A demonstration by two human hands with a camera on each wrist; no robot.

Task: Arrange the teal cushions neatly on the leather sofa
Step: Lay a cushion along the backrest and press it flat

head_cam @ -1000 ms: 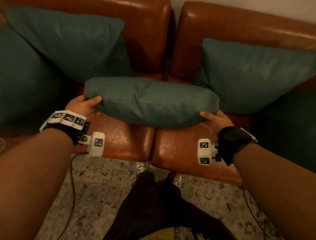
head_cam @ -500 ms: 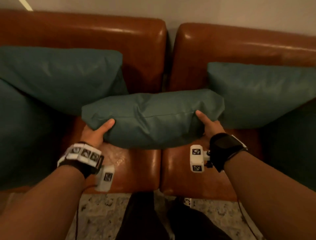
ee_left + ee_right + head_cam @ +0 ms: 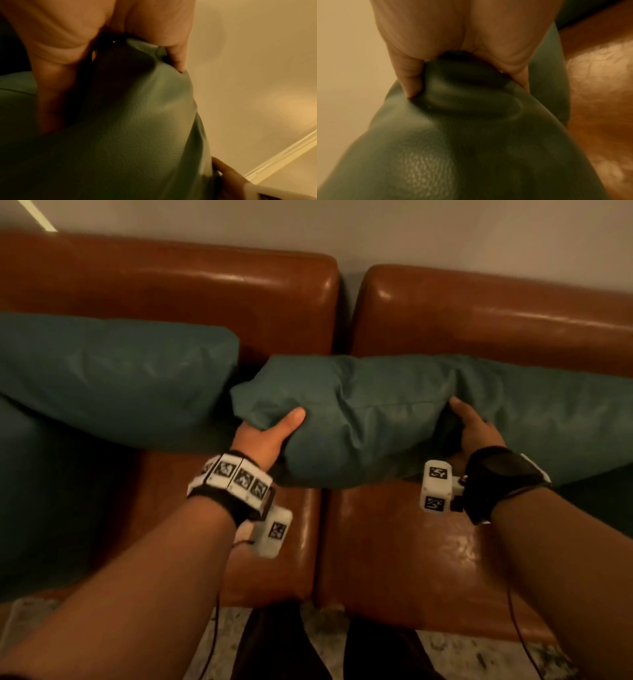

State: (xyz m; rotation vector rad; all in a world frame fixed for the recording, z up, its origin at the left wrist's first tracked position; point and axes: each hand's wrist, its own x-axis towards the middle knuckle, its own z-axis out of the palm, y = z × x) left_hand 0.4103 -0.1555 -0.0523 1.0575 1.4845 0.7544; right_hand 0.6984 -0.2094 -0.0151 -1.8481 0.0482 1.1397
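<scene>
I hold a teal cushion (image 3: 359, 419) lengthwise above the seat of the brown leather sofa (image 3: 387, 546). My left hand (image 3: 267, 436) grips its left end, thumb on top and fingers beneath. My right hand (image 3: 476, 429) grips its right end the same way. The left wrist view shows the cushion (image 3: 130, 135) pinched between thumb and fingers, and the right wrist view shows the cushion (image 3: 462, 135) dented under the thumb. A second teal cushion (image 3: 113, 378) leans on the left backrest. A third teal cushion (image 3: 555, 412) leans on the right backrest, right behind the held one.
More dark teal cushions lie at the far left (image 3: 41, 501) and far right (image 3: 603, 491) of the seat. A pale wall (image 3: 342, 231) rises behind the backrests. A patterned rug (image 3: 325, 642) and my dark trouser legs (image 3: 284, 648) are below the sofa front.
Both hands have lifted the cushion and carried it to the right and toward the backrest, so it now overlaps the right cushion. My view has shifted closer to the sofa.
</scene>
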